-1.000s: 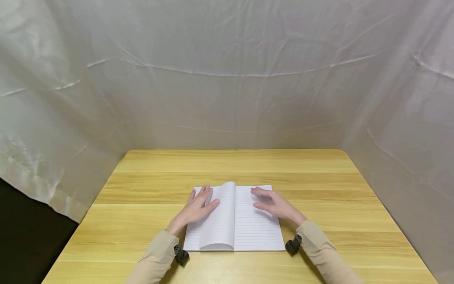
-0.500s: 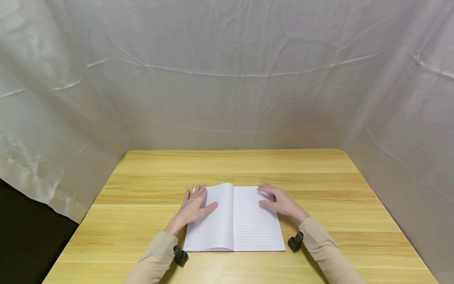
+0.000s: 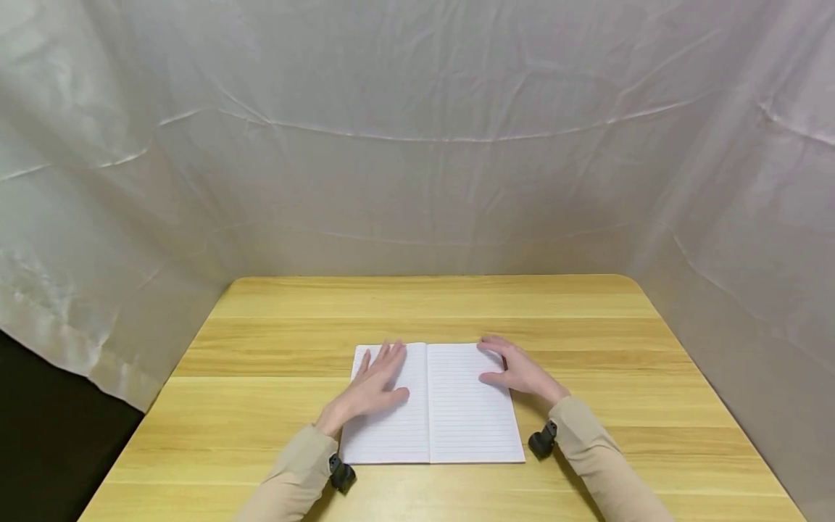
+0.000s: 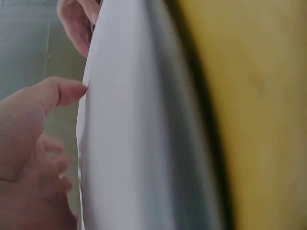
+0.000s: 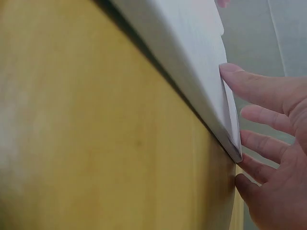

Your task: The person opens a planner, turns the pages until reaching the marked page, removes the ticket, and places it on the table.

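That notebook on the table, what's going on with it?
A person is handling a lined notebook, which lies open on a wooden table. The left hand is spread over the left page; the right hand touches the right page near its outer edge. Neither page is lifted upright.

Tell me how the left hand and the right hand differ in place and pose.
Place: the left hand is over the left notebook page; the right hand straddles the outer edge of the right notebook page.
Pose: in the head view, the left hand's fingers fan apart; the right hand's overlap one another.
Shared: both thumbs point inward, and both hands extend from beige sleeves.
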A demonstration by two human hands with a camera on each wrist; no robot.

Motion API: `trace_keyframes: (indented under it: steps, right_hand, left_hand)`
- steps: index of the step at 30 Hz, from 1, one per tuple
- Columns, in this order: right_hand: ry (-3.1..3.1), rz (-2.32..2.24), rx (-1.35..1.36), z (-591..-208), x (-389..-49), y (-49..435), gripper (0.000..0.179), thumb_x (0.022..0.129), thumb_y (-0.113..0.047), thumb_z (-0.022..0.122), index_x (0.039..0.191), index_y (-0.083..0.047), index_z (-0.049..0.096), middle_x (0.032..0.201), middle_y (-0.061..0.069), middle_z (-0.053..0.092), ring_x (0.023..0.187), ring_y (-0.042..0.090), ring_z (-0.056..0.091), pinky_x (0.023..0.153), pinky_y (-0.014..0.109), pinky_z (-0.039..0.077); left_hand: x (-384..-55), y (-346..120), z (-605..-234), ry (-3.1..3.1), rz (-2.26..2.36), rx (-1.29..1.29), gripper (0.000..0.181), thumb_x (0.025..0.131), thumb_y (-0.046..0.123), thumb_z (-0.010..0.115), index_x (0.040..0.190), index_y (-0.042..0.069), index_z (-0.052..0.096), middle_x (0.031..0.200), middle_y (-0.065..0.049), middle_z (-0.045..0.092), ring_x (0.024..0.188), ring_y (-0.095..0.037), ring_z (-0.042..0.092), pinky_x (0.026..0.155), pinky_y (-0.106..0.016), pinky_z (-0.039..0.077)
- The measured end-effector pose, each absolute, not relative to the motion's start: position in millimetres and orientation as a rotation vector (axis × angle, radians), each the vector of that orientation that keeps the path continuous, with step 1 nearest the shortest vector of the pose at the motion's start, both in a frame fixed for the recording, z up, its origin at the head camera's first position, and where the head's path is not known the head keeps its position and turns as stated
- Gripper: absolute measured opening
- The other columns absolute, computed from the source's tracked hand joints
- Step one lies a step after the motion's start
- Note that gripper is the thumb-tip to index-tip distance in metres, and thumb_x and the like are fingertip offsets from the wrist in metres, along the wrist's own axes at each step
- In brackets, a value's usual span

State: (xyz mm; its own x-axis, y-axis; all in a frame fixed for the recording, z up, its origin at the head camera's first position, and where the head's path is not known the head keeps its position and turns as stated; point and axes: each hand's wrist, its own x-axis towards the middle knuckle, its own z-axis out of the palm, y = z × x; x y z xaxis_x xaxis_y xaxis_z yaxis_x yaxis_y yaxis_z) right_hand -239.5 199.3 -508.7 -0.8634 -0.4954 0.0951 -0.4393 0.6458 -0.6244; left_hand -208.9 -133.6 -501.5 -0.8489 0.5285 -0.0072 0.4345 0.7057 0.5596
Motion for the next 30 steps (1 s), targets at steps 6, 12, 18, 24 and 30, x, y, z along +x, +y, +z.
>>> trace_keyframes:
  steps: [6, 12, 18, 24, 30]
  right_hand:
    - [2.784, -1.018, -0.794, -510.1, -243.0, 200.3, 0.064, 0.089, -0.021, 0.077, 0.140, 0.008, 0.053, 0.149, 0.033, 0.046, 0.139, 0.053, 0.042, 0.116, 0.067, 0.033]
    - [2.785, -1.069, -0.766, -509.6, -244.3, 200.8, 0.064, 0.087, -0.021, 0.079, 0.139, 0.006, 0.054, 0.147, 0.030, 0.050, 0.137, 0.051, 0.045, 0.116, 0.067, 0.034]
    - [2.814, -1.042, -0.672, -509.8, -248.6, 200.9, 0.064, 0.087, -0.025, 0.079, 0.140, 0.002, 0.055, 0.147, 0.030, 0.049, 0.135, 0.052, 0.045, 0.112, 0.069, 0.037]
    - [2.824, -1.011, -0.651, -507.3, -251.9, 201.4, 0.068, 0.086, -0.028, 0.081, 0.139, 0.004, 0.055, 0.141, 0.029, 0.050, 0.132, 0.051, 0.045, 0.108, 0.068, 0.041]
    - [2.860, -0.946, -0.675, -505.4, -255.6, 201.1, 0.068, 0.084, -0.030, 0.082, 0.135, 0.007, 0.057, 0.132, 0.027, 0.054, 0.129, 0.048, 0.044, 0.107, 0.066, 0.041]
  left_hand:
    - [-210.1, -127.7, -503.4, 2.601, 0.875, 0.967, 0.060, 0.098, 0.011, 0.042, 0.157, 0.004, 0.033, 0.169, -0.016, 0.017, 0.157, -0.040, 0.008, 0.125, -0.068, 0.000]
    - [-211.1, -127.6, -504.2, 2.587, 0.813, 0.933, 0.062, 0.104, 0.034, 0.049, 0.157, 0.006, 0.034, 0.169, -0.011, 0.020, 0.158, -0.037, 0.009, 0.126, -0.064, -0.001]
    - [-211.1, -130.4, -504.0, 2.621, 0.719, 0.916, 0.093, 0.089, 0.052, 0.071, 0.159, 0.006, 0.029, 0.170, -0.012, 0.017, 0.158, -0.037, 0.008, 0.126, -0.065, 0.000]
    - [-211.1, -133.7, -502.3, 2.629, 0.707, 0.855, 0.103, 0.084, 0.056, 0.075, 0.160, 0.006, 0.025, 0.170, -0.013, 0.012, 0.159, -0.037, 0.005, 0.126, -0.064, -0.001]
    - [-212.2, -137.1, -502.3, 2.626, 0.700, 0.820, 0.108, 0.083, 0.055, 0.076, 0.161, 0.007, 0.021, 0.171, -0.012, 0.009, 0.159, -0.035, 0.003, 0.128, -0.061, -0.002]
